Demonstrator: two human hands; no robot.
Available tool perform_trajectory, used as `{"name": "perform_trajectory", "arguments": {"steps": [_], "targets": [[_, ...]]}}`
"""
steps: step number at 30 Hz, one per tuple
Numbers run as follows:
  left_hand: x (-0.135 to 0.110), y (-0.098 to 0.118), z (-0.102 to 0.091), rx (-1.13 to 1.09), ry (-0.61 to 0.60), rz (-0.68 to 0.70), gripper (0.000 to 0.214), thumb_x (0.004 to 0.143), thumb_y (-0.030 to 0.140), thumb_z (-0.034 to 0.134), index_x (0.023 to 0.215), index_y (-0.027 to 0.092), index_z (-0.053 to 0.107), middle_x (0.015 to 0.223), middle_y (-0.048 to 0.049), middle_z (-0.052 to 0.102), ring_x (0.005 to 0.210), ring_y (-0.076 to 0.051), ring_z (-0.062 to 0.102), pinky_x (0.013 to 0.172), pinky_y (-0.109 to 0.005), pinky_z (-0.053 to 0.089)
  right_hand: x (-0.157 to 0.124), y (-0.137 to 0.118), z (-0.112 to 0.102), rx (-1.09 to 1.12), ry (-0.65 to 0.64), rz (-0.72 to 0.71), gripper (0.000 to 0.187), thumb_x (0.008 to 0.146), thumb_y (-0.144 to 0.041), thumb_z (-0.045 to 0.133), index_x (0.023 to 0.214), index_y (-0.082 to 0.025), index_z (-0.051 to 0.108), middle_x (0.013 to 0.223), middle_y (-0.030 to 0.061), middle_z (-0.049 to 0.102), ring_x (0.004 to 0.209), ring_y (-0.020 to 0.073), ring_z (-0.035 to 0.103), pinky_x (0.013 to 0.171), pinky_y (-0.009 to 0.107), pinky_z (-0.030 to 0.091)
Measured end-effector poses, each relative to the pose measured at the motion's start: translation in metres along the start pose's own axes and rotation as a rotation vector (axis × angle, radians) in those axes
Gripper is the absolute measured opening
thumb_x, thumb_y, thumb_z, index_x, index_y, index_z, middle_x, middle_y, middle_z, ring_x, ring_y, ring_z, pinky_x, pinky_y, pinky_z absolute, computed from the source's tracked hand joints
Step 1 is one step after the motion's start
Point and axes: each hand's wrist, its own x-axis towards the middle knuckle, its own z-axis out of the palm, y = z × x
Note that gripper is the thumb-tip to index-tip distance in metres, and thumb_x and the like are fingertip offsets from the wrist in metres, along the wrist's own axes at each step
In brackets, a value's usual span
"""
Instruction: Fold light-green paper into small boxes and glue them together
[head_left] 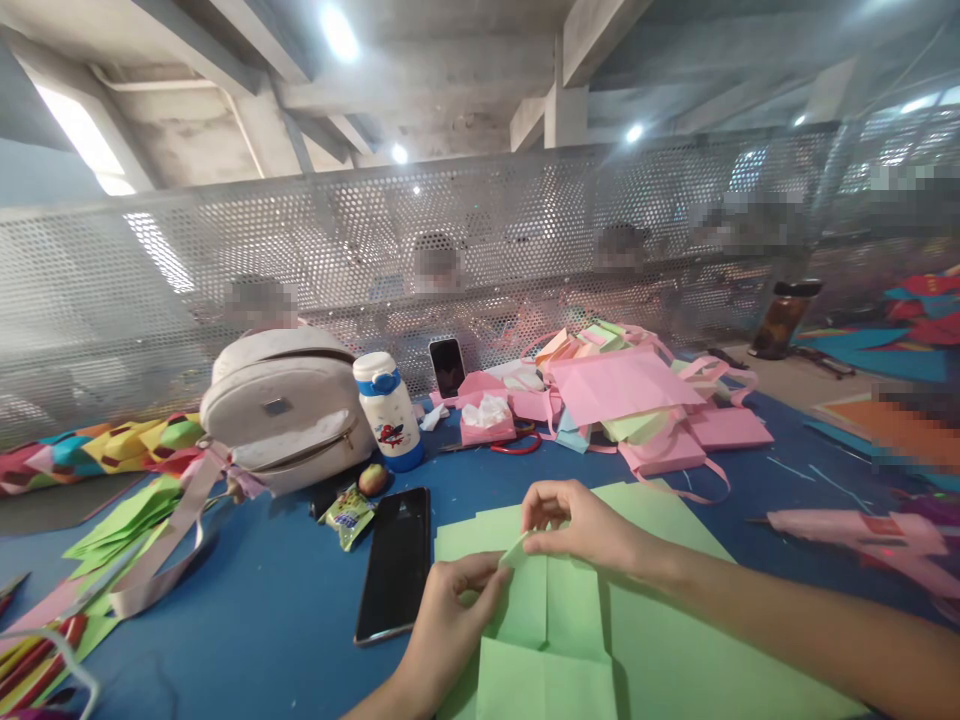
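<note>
A folded piece of light green paper lies in front of me, with a crease down its middle and a folded band across its near part. My left hand pinches its far left corner between thumb and fingers. Close beside it, my right hand grips the same raised corner from the far side with bent fingers. Beneath the folded piece spread larger flat green sheets. Just left of my left hand lies a black phone, screen up.
A pink glue gun lies at right. Behind stand a white backpack, a bottle and a pile of pink paper. Red-handled scissors lie near a tissue box. A perforated metal screen closes off the back, with people beyond.
</note>
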Motion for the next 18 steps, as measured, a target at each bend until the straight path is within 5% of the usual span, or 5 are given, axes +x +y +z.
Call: {"name": "perform_trajectory", "arguments": {"steps": [10,18], "targets": [[0.004,-0.006,0.002,-0.101,0.055,-0.053,0.063,0.083,0.071,0.052,0.059,0.013,0.059,0.056,0.0035,0.032,0.056,-0.01,0.025,0.051,-0.022,0.025,-0.005,-0.003,0.007,-0.042,0.035,-0.107,0.016,0.069,-0.016,0.076,0.079,-0.018,0.063,0.081,-0.0005,0.068,0.077,0.015,0.061,0.076,0.029,0.048],[0.002,-0.008,0.004,-0.205,-0.015,-0.115,0.061,0.084,0.069,0.052,0.068,0.011,0.062,0.059,0.0036,0.033,0.055,-0.008,0.022,0.048,-0.021,0.017,-0.012,-0.011,0.009,-0.218,0.094,-0.186,0.01,0.075,-0.011,0.072,0.074,-0.02,0.068,0.078,-0.0026,0.071,0.079,0.0154,0.059,0.075,0.027,0.044]]}}
